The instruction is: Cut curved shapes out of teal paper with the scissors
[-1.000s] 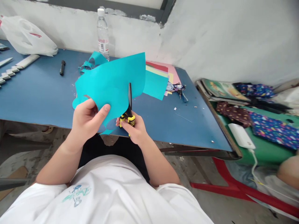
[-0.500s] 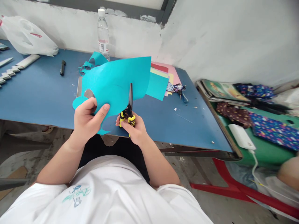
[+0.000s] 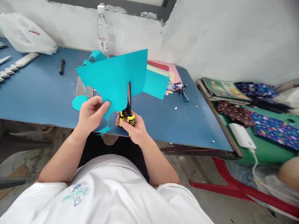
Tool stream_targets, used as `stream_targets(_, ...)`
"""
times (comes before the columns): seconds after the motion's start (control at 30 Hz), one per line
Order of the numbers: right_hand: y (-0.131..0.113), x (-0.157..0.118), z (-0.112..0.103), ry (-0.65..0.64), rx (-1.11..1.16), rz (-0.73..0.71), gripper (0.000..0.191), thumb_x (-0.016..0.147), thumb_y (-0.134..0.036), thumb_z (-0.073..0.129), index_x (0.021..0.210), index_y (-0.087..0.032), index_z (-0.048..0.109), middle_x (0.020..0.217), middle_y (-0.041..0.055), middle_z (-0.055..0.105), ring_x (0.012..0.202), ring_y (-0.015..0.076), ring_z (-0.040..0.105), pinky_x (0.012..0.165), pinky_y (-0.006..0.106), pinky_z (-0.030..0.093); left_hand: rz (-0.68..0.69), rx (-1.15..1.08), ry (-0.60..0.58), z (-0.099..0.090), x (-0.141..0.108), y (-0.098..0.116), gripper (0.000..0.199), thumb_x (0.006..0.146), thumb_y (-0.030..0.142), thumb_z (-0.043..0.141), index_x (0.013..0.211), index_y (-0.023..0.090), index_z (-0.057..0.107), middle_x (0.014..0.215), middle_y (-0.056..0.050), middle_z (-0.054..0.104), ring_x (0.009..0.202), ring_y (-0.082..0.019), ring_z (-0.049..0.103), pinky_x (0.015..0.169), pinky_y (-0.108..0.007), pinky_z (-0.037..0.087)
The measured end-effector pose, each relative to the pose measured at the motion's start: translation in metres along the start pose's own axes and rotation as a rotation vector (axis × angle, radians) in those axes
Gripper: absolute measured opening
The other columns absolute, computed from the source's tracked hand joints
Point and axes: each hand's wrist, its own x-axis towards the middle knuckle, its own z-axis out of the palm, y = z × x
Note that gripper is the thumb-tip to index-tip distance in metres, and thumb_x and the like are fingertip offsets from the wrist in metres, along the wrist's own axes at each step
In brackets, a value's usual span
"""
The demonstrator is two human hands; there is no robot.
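A large turquoise sheet of paper [image 3: 109, 79], with curved pieces cut from its lower edge, is pinched between the thumb and fingers of my left hand [image 3: 92, 115]. My right hand [image 3: 135, 127] is wrapped round the yellow and black handles of a pair of scissors [image 3: 128, 109]. Their dark blade points away from me and lies against the sheet at its curved cut edge. A narrow turquoise strip hangs below the sheet between my hands. On the table left of my left hand lies a turquoise paper disc [image 3: 79, 102]. Behind the sheet, a phone-like flat object [image 3: 81, 86] is partly covered.
On the blue table [image 3: 158, 121] stand a water bottle [image 3: 102, 34] and a white plastic bag [image 3: 28, 34]. A black marker [image 3: 62, 66] lies at the left, coloured paper sheets [image 3: 156, 84] and keys at the right. Beyond is a green surface with a white power bank [image 3: 242, 136].
My left hand has turned the sheet, and its left corner now points out further left. More of the flat object behind shows. The scissors stay almost in place.
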Motion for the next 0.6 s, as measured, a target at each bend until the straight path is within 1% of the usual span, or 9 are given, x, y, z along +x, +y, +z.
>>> stream_targets(0.1,-0.0001,-0.0002,-0.0006,-0.005,-0.007,-0.01,0.03,0.103,-0.053,0.082,0.11,-0.024,0.075,0.099,0.0057,0.08,0.088,0.0236,0.072,0.086,0.041,0.059,0.008,-0.017,-0.057,0.0044,0.0002,-0.006,0.066,0.094,0.069,0.091,0.07,0.021,0.052,0.065,0.003,0.039,0.06,-0.012,0.033,0.055,-0.032,0.027)
stream_targets(0.17,-0.0006,-0.0005,-0.001,-0.003,-0.014,0.0,0.032,0.103,-0.055,0.082,0.107,-0.024,0.075,0.097,0.0058,0.079,0.088,0.0238,0.072,0.087,0.041,0.06,0.021,-0.02,-0.068,0.0056,0.0004,-0.0088,0.067,0.095,0.072,0.089,0.07,0.021,0.053,0.065,0.003,0.04,0.06,-0.013,0.033,0.055,-0.032,0.027)
stream_targets(0.23,-0.0015,-0.0007,-0.001,0.005,-0.021,0.019,0.035,0.102,-0.058,0.082,0.109,-0.024,0.076,0.1,0.0065,0.079,0.089,0.0245,0.073,0.087,0.042,0.061,0.029,-0.021,-0.041,0.0057,0.0008,-0.0101,0.068,0.093,0.075,0.09,0.071,0.022,0.053,0.064,0.003,0.038,0.059,-0.012,0.03,0.053,-0.032,0.026)
stream_targets(0.3,-0.0025,-0.0008,-0.0007,0.014,-0.028,0.032,0.039,0.101,-0.06,0.082,0.115,-0.024,0.077,0.103,0.0073,0.08,0.091,0.0252,0.075,0.088,0.042,0.061,0.029,-0.031,0.011,0.0051,0.0014,-0.0099,0.069,0.089,0.08,0.09,0.072,0.023,0.054,0.065,0.004,0.036,0.058,-0.012,0.027,0.052,-0.032,0.024)
stream_targets(0.4,-0.0034,-0.0005,0.0003,0.023,-0.019,0.034,0.046,0.099,-0.063,0.082,0.124,-0.024,0.076,0.105,0.0074,0.081,0.092,0.0255,0.076,0.089,0.042,0.061,0.054,-0.047,0.062,0.0038,0.0023,-0.008,0.071,0.087,0.084,0.09,0.075,0.023,0.055,0.066,0.004,0.038,0.058,-0.012,0.028,0.051,-0.032,0.024)
stream_targets(0.5,-0.0035,-0.0002,0.0011,0.021,0.01,0.031,0.047,0.098,-0.061,0.084,0.124,-0.023,0.076,0.104,0.007,0.081,0.092,0.025,0.076,0.089,0.041,0.061,0.105,-0.066,0.074,0.0032,0.0028,-0.0058,0.068,0.09,0.08,0.091,0.077,0.023,0.056,0.067,0.004,0.039,0.059,-0.011,0.028,0.052,-0.032,0.024)
stream_targets(0.6,-0.0035,0.0,0.0008,0.017,0.007,0.021,0.041,0.1,-0.058,0.083,0.122,-0.023,0.077,0.105,0.0072,0.081,0.094,0.025,0.076,0.091,0.042,0.061,0.154,-0.071,0.076,0.0023,0.0023,-0.0045,0.066,0.094,0.075,0.09,0.077,0.023,0.054,0.066,0.005,0.034,0.058,-0.011,0.024,0.051,-0.032,0.022)
